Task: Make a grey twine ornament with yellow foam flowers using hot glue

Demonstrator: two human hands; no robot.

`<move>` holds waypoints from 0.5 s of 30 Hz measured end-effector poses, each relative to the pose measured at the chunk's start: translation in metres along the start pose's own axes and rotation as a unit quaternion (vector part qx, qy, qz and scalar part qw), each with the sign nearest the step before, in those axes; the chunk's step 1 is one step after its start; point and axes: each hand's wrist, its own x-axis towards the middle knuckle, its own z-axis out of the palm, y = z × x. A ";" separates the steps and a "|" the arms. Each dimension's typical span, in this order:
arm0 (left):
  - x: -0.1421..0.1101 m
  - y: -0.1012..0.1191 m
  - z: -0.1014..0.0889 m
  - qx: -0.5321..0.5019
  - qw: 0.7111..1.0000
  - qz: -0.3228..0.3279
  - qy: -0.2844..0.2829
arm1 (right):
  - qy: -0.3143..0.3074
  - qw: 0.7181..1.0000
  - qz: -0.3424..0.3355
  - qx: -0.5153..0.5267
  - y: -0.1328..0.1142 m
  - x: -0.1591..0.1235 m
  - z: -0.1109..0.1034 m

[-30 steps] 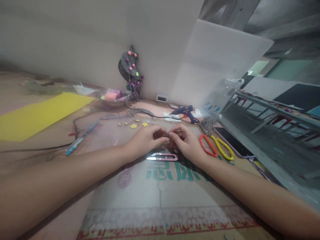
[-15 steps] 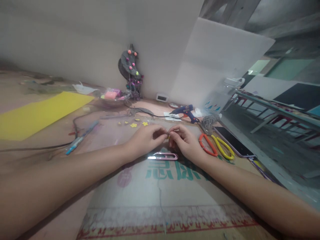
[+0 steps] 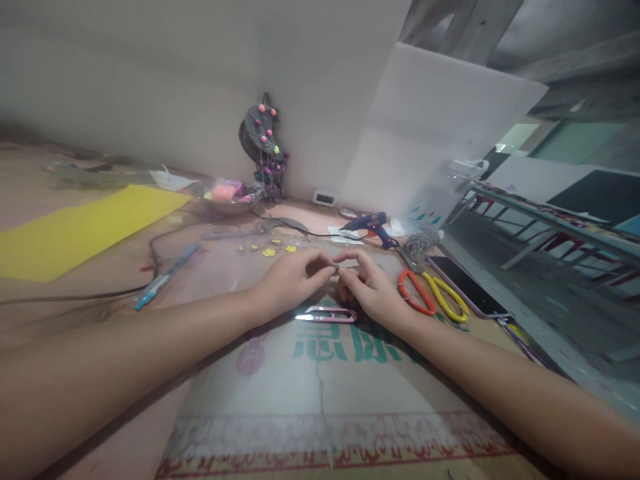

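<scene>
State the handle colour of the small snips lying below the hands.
The snips' handle is pink, seen best in the head view.

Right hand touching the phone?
Apart. The head view shows the scissors lying between the right hand and the phone.

Tally on my feed: bare hands two, left hand point(image 3: 293, 277) and right hand point(image 3: 373, 287). Small piece point(image 3: 336, 269) at fingertips: one visible, too small to identify. Yellow flower cutouts point(image 3: 269, 253): two. Smaller yellow bits point(image 3: 254, 247) beside them: I make it three. One each: thread snips point(image 3: 320, 318), scissors point(image 3: 427, 288), smartphone point(image 3: 469, 287), glue gun point(image 3: 371, 223), yellow sheet point(image 3: 95, 230), crescent ornament point(image 3: 257, 137), bowl point(image 3: 227, 207).
</scene>
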 end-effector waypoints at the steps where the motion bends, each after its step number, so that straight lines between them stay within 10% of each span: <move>1: 0.000 0.000 0.000 0.000 1.000 0.003 0.001 | 0.000 1.000 0.001 -0.001 0.000 0.000 0.000; 15: 0.000 -0.002 -0.001 -0.046 0.999 -0.018 -0.007 | 0.034 0.999 0.042 0.002 0.000 0.003 0.000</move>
